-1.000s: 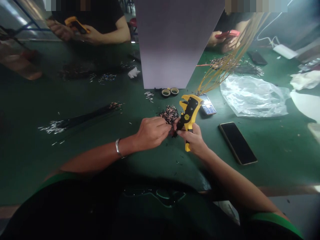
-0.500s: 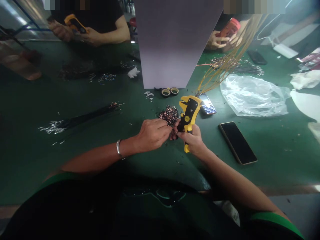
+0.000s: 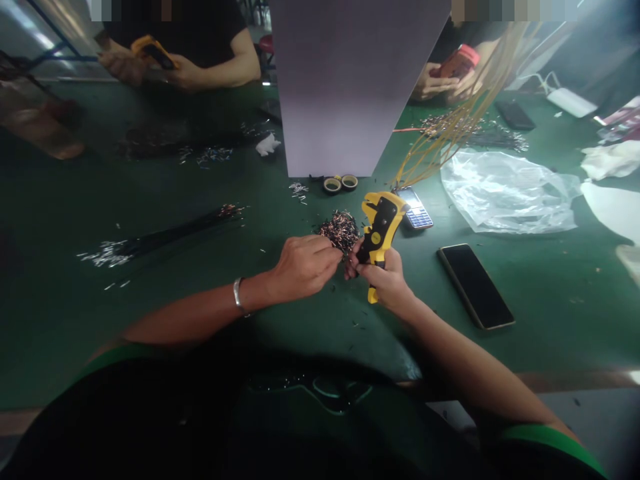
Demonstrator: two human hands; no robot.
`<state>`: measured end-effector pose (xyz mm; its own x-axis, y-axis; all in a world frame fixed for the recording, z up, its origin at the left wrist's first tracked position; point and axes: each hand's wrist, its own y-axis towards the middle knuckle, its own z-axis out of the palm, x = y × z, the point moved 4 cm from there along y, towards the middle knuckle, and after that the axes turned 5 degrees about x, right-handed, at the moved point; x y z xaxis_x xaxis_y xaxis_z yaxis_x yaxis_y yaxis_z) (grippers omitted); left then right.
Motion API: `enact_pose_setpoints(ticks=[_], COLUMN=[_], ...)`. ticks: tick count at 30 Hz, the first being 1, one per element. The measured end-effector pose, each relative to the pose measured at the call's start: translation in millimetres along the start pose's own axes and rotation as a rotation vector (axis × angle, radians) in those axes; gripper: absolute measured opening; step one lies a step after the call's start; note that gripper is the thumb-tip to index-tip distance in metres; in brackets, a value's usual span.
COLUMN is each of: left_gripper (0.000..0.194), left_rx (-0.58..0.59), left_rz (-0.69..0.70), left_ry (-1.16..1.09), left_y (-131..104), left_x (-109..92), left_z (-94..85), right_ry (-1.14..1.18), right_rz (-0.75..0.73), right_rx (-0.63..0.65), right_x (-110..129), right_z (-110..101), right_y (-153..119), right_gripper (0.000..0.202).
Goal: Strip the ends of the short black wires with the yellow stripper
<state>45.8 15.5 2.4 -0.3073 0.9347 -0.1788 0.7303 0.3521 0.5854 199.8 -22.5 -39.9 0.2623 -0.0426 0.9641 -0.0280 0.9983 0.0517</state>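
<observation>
My right hand is wrapped round a yellow and black hand tool, its jaws pointing up and to the left. Beside it, my left hand has its fingers pinched together at the lower edge of a heap of short dark and coppery wire pieces; whatever it pinches is too small to name. The fingertips of both hands are close together just below the heap.
A black smartphone lies right, a keypad phone behind the tool. Two tape rolls sit by a grey panel. A dark wire bundle lies left, a plastic bag back right. Two people across the table hold tools.
The tool in my right hand has shifted and tilted very slightly to the right. My left hand has barely moved, still pinched by the heap.
</observation>
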Motion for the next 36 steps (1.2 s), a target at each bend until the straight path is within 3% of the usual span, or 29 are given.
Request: enact_pose_setpoints(ticks=[7, 17, 28, 36], left_gripper=[0.024, 0.025, 0.022, 0.015], left_rx=[0.019, 0.012, 0.04, 0.124], left_rz=[-0.118, -0.086, -0.168, -0.324], left_ry=[-0.057, -0.145, -0.292, -0.471], left_y=[0, 2, 1, 4], left_x=[12, 5, 7, 18], left_z=[3.4, 4.1, 7.7, 7.0], right_ry=[-0.021, -0.078, -0.027, -0.004], right_rz=[-0.012, -0.028, -0.032, -0.024], right_rx=[0.017, 0.028, 0.011, 0.013], right_x=[-3, 6, 2, 0], right_z=[-3, 1, 1, -1], right_y=[1, 0, 0, 1], right_gripper=[0.019, 0.013, 0.014, 0.016])
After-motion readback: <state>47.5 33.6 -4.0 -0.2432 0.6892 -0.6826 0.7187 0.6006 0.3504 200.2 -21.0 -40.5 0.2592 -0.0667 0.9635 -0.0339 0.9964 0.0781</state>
